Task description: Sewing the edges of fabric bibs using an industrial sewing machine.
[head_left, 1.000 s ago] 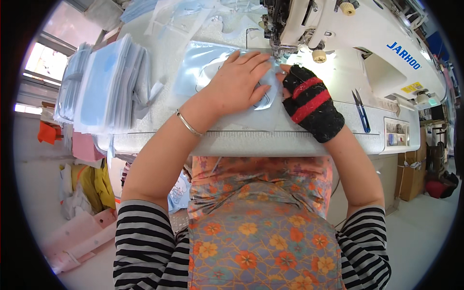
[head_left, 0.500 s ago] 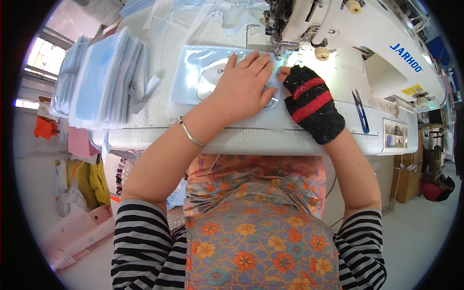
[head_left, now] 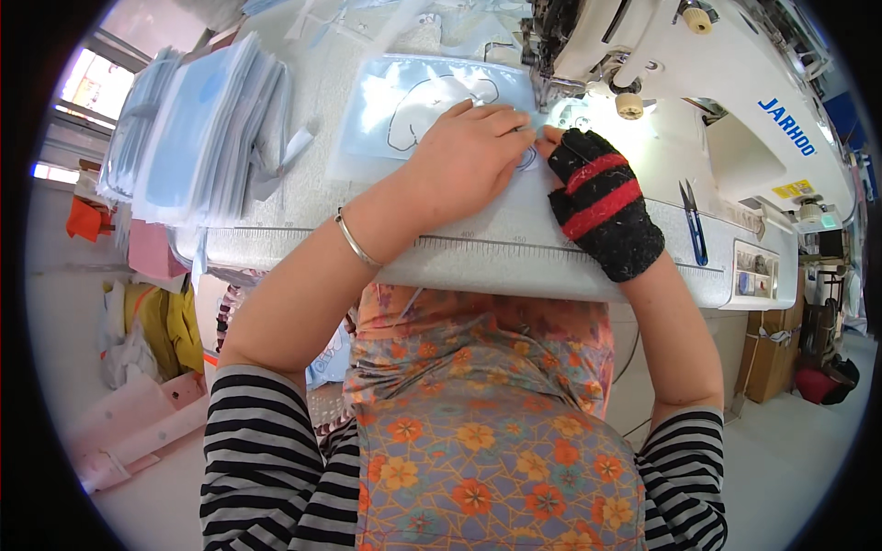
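A light-blue glossy plastic sheet (head_left: 367, 138) with a black line drawing lies on the sewing machine table, its right edge beside the needle area. My bare left hand (head_left: 473, 156) lies over its lower right part, fingers bent together and closed at that edge. Wearing a black fingerless glove with red stripes, my right hand (head_left: 604, 204) rests just right of the edge. Its fingers are curled and the bare fingertips meet my left fingertips at the sheet's edge. The sewing machine (head_left: 634, 64) stands over the far right, its lamp lighting the needle area.
A stack of similar blue plastic pieces (head_left: 207, 129) stands at the left of the table. Blue-handled thread snips (head_left: 694, 225) lie at the right, near a small tray of bobbins (head_left: 755, 274). Plastic scraps (head_left: 441, 32) lie at the back. A ruler strip (head_left: 469, 243) runs along the front edge.
My left hand has gone from lying flat with fingers spread to bent fingers bunched at the sheet's right edge. The right hand has stayed almost in place.
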Demonstrator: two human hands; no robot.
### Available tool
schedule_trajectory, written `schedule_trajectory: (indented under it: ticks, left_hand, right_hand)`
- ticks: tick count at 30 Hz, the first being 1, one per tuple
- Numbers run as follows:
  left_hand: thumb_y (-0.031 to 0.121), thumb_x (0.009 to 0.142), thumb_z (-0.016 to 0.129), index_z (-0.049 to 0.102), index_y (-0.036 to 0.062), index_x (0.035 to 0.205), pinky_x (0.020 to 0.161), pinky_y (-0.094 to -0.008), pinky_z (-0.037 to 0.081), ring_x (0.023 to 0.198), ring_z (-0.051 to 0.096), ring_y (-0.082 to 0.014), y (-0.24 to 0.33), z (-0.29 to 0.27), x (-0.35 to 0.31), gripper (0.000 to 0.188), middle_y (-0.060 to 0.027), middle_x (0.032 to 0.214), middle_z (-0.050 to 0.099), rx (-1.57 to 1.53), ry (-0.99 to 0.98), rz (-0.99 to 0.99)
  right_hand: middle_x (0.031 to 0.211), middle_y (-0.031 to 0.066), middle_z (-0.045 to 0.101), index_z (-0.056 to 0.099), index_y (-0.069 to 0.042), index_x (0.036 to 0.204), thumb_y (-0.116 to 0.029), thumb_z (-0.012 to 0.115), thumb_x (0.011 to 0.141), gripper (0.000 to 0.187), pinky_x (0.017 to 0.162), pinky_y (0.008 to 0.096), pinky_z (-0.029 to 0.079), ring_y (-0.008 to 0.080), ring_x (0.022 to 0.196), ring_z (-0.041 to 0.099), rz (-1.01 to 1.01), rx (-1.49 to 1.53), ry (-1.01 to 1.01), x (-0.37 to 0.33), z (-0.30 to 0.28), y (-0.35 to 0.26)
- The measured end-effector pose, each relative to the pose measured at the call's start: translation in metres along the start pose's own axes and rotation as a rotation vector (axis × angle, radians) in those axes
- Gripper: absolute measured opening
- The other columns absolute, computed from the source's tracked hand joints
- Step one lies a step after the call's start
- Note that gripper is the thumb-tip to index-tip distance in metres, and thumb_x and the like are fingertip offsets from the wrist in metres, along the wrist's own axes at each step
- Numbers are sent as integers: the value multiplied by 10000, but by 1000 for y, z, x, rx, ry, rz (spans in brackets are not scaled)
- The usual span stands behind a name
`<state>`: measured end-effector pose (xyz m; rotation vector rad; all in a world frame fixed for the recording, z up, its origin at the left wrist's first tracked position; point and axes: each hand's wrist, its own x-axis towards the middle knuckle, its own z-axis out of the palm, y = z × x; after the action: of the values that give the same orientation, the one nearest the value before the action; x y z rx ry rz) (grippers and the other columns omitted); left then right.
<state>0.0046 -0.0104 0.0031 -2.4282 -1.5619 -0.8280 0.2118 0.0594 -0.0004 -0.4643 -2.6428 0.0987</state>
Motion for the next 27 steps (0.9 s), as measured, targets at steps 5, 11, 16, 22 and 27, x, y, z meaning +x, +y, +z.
schedule_trajectory:
  ticks: [5, 11, 16, 22, 27]
  left_hand:
    - [101, 793, 655, 632, 54, 1071, 954, -429, 469, 1114, 596, -280, -10, -3, 8, 283, -91, 1181, 632, 6, -51, 48]
    - [75, 758, 649, 623, 48, 1120, 977, -417, 458, 1172, 570, -278, -24, -2, 12, 364, -86, 1234, 623, 74, -70, 122]
    - [58, 759, 631, 608, 43, 1158, 1006, -406, 445, 1204, 556, -269, -28, 2, 12, 399, -94, 1267, 613, 95, -75, 111]
    - [53, 812, 579, 606, 79, 1208, 1051, -447, 421, 1268, 516, -247, -28, 7, 15, 398, -63, 1317, 589, 117, -113, 48]
    - [64, 834, 561, 620, 74, 1196, 1050, -475, 420, 1275, 509, -249, -29, 9, 12, 367, -52, 1321, 586, 70, -99, 6]
  right_hand:
    - [1257, 166, 588, 586, -24, 1201, -38, 614, 735, 467, 1018, 453, 427, 353, 1150, 551, -3, -14, 6, -1, 1, 1]
    - [1231, 182, 593, 589, -3, 1180, -97, 625, 813, 381, 1008, 460, 431, 366, 1136, 554, 40, -37, 29, 5, 0, -7]
    - [1209, 177, 600, 606, -14, 1150, -133, 627, 840, 333, 994, 451, 441, 356, 1124, 558, 74, -72, 11, 7, -1, -10]
    - [1006, 196, 673, 690, -40, 1067, -217, 635, 861, 277, 866, 419, 512, 375, 935, 640, 330, -170, 273, -3, 6, 50]
    - [866, 200, 664, 693, -47, 946, -339, 629, 864, 310, 771, 467, 489, 379, 855, 631, 482, -96, -22, 18, -7, 61]
